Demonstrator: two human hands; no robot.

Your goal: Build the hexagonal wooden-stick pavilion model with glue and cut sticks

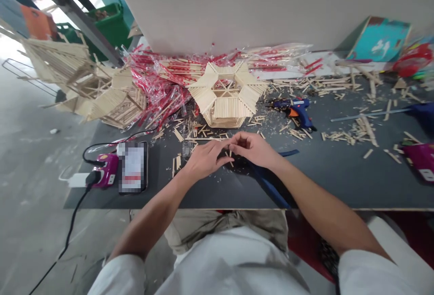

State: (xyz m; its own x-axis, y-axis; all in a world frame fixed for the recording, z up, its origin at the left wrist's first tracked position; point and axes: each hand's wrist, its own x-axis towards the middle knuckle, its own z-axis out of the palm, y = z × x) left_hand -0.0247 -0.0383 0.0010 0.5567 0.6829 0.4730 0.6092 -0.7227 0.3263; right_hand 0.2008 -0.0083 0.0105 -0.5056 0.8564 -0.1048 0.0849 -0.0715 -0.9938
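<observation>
Over the near middle of the dark tabletop, my two hands meet at the fingertips. My right hand [253,148] is closed, with a short wooden stick [230,153] pinched at its thumb and fingers. My left hand [206,157] curves around from the other side, its thumb low; whatever its fingertips grip is hidden. Just beyond my hands stands a small wooden stick model [230,107] with a roof of slanted, ribbed panels around an open centre. Short stick pieces [176,164] lie left of my left hand.
A blue glue gun [300,111] lies right of the model. Red-tipped sticks in plastic wrap [159,82] pile up behind. Larger stick models [115,93] stand at left. A phone [133,168] and purple power adapter [107,169] with cables sit at the left edge. Stick scraps [359,132] spread rightward.
</observation>
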